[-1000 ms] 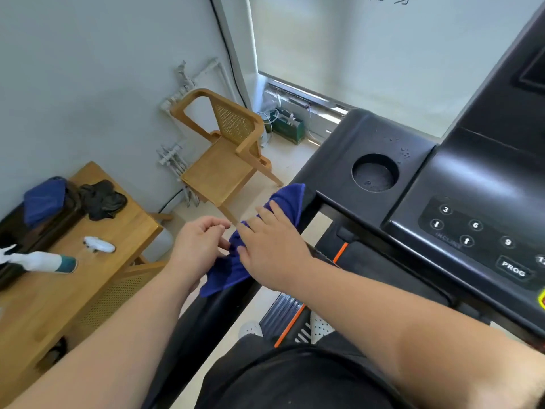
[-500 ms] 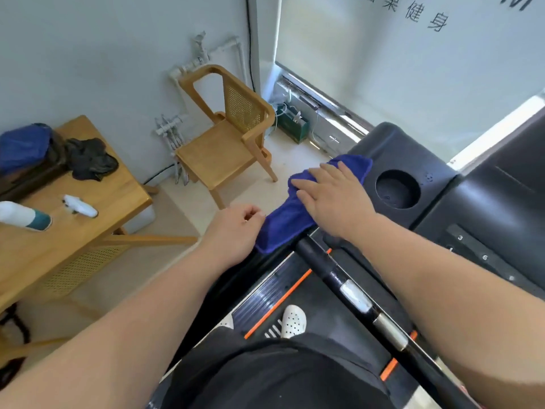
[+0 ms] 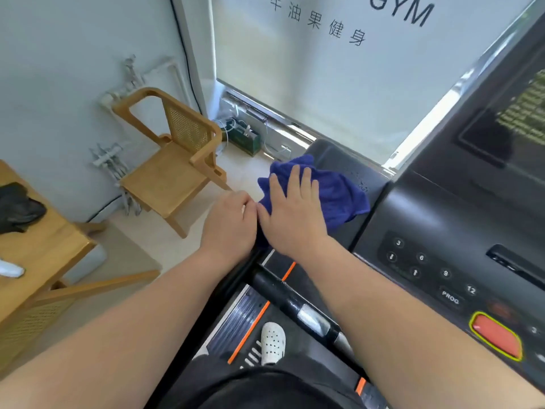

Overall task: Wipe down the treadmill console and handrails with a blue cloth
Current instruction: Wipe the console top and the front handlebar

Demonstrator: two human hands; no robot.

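The blue cloth [image 3: 336,193] lies bunched on the left wing of the treadmill console [image 3: 442,211], on the black surface left of the number keys [image 3: 421,258]. The right hand [image 3: 292,214] presses down flat on it with fingers straight and slightly spread. It grips nothing; palm and fingers simply rest on top of the fabric. Most of the cloth shows beyond the fingertips and on the side of the hand nearer the keys, and a darker strip of it hangs down at the console's left edge, just under the wrist.

The left hand [image 3: 230,222] sits at that same left edge, touching the right hand's thumb. Its fingers are curled under, and from this angle I cannot tell whether they pinch the hanging strip of cloth or hold nothing.

Below the console's left wing, the black handrail [image 3: 280,290] with a silver patch [image 3: 312,318] runs back towards the person, passing under the right forearm. A red button [image 3: 495,338] sits on the console's near edge, and a dark screen [image 3: 507,131] rises at its far side. A white shoe [image 3: 272,342] stands on the deck under the console. Left of the console, well apart from it, are a wooden chair [image 3: 174,172] and, farther left, a wooden table [image 3: 38,261] with a black rag [image 3: 17,208] on it.
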